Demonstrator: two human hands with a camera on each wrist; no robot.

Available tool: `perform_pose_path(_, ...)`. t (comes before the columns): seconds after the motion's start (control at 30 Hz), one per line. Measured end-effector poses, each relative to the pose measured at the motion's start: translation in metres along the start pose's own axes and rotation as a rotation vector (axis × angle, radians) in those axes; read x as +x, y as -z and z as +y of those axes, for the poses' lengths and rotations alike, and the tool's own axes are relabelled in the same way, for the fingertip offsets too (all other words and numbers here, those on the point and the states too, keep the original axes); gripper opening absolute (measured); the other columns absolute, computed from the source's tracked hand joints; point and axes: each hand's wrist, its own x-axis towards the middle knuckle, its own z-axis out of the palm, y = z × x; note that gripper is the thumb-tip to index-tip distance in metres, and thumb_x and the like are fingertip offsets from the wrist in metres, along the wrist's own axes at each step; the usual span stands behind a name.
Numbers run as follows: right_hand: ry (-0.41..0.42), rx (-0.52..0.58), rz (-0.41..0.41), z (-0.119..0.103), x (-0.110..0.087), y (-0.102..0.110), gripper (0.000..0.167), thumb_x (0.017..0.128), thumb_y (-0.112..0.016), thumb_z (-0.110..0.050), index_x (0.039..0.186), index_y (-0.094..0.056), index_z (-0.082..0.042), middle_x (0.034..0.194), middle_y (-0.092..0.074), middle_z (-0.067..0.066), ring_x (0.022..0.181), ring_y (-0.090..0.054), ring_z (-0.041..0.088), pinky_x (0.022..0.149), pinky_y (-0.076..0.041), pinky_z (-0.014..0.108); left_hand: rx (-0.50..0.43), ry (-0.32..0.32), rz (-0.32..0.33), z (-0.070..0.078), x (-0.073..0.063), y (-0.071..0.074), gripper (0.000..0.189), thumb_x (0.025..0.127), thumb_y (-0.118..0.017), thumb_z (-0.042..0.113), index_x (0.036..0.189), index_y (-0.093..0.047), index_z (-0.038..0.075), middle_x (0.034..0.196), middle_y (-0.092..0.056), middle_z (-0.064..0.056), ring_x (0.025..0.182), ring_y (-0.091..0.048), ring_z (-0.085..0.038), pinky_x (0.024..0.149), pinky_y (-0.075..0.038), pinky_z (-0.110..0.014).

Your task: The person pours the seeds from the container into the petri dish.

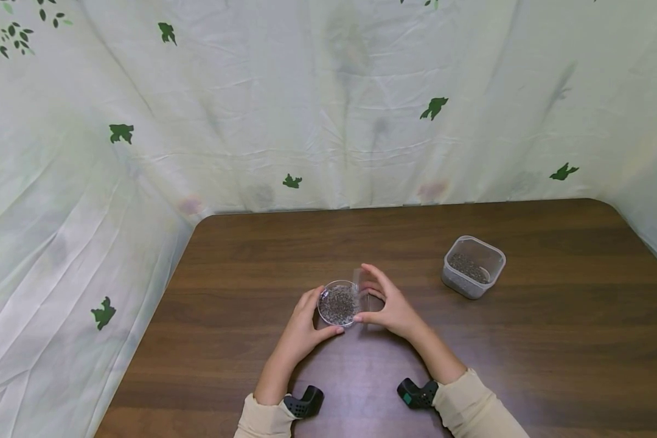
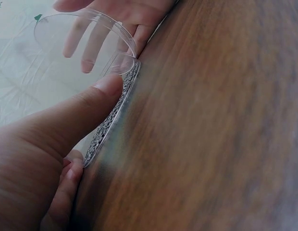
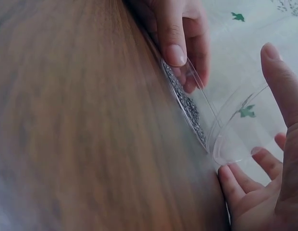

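Note:
A round clear petri dish filled with small dark grey granules rests on the wooden table in front of me. My left hand holds it from the left, thumb at the near rim and fingers round the far side. On its right, my right hand grips a clear round lid between thumb and fingers. The lid stands tilted steeply, its lower edge right at the dish's right rim. In the left wrist view, the granules show as a thin layer behind the dish wall.
A clear plastic tub with more dark granules inside stands at the back right of the brown table. Pale cloth with green leaf shapes hangs behind and beside the table. Black devices sit at both wrists.

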Motion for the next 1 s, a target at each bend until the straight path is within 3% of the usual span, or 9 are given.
perform_pose_path(0.57, 0.014, -0.219, 0.001, -0.004, 0.003, -0.009, 0.087, 0.063, -0.08, -0.004, 0.132, -0.03, 0.011, 0.132, -0.034, 0.027, 0.117, -0.037, 0.041, 0.094, -0.034, 0.049, -0.009, -0.019, 0.009, -0.001, 0.0, 0.0, 0.086, 0.064, -0.081, 0.028, 0.133, -0.038, 0.0, 0.127, -0.042, -0.019, 0.117, -0.039, -0.031, 0.096, -0.032, -0.045)
perform_pose_path(0.8, 0.006, -0.278, -0.001, 0.026, 0.007, -0.008, 0.089, 0.062, -0.083, -0.016, 0.135, -0.035, -0.002, 0.136, -0.035, 0.015, 0.119, -0.039, 0.029, 0.096, -0.036, 0.038, -0.003, -0.013, 0.0, -0.001, 0.0, 0.0, 0.086, 0.065, -0.081, 0.028, 0.133, -0.037, -0.001, 0.128, -0.042, -0.019, 0.118, -0.039, -0.031, 0.097, -0.031, -0.044)
perform_pose_path(1.0, 0.032, -0.291, -0.015, 0.031, 0.007, -0.007, 0.089, 0.062, -0.083, -0.027, 0.136, -0.037, -0.008, 0.136, -0.037, 0.008, 0.117, -0.042, 0.023, 0.094, -0.037, 0.035, 0.001, -0.003, -0.006, 0.0, -0.001, 0.001, 0.086, 0.066, -0.08, 0.029, 0.133, -0.037, -0.001, 0.129, -0.041, -0.018, 0.118, -0.038, -0.031, 0.097, -0.031, -0.045)
